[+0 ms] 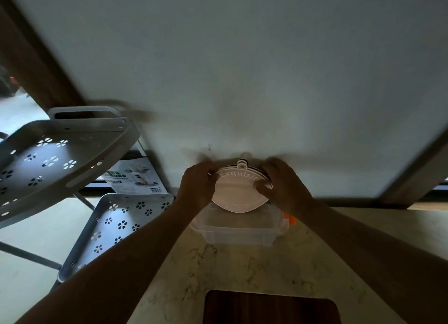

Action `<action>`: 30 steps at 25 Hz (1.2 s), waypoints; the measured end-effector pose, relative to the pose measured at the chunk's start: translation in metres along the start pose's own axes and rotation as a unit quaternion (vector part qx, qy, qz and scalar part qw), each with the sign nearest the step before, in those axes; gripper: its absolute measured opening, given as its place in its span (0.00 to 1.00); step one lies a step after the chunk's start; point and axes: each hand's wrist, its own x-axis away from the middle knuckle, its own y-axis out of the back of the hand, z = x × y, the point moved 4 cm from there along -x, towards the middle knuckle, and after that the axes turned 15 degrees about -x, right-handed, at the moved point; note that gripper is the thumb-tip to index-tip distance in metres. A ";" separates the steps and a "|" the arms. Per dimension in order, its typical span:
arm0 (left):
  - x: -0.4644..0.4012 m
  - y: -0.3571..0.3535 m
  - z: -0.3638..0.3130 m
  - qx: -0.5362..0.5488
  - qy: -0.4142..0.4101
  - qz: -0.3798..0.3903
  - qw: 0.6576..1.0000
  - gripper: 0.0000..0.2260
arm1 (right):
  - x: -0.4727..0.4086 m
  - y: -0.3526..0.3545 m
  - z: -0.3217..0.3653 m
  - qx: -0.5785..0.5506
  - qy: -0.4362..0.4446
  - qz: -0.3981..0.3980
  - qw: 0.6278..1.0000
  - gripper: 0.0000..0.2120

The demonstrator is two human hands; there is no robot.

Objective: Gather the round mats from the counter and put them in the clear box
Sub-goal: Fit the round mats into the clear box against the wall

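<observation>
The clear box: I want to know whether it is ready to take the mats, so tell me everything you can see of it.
The clear box is a low rectangular tub of see-through plastic with a stepped rim. It stands upright and lidless on the marbled counter by the wall. An orange part shows at its right end. The round mats, held on edge by the left hand and right hand, cover its far part. Its inside is too dim to judge.

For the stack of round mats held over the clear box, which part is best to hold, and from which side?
Grip the stack of round mats by its rim, from two opposite sides, as the left hand and right hand do. The mats are thin, flat discs; the small tab on top looks too small for the whole stack.
</observation>
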 end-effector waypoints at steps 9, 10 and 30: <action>0.005 -0.010 0.001 -0.027 -0.075 0.021 0.997 0.18 | -0.005 -0.005 -0.002 -0.020 -0.017 -0.018 0.999 0.12; 0.004 -0.011 0.001 -0.032 -0.075 0.015 0.997 0.17 | -0.005 -0.006 -0.002 -0.024 -0.020 -0.019 0.999 0.12; 0.017 -0.007 0.007 -0.049 -0.078 0.007 0.996 0.08 | 0.007 -0.002 0.014 -0.039 -0.010 0.020 0.999 0.10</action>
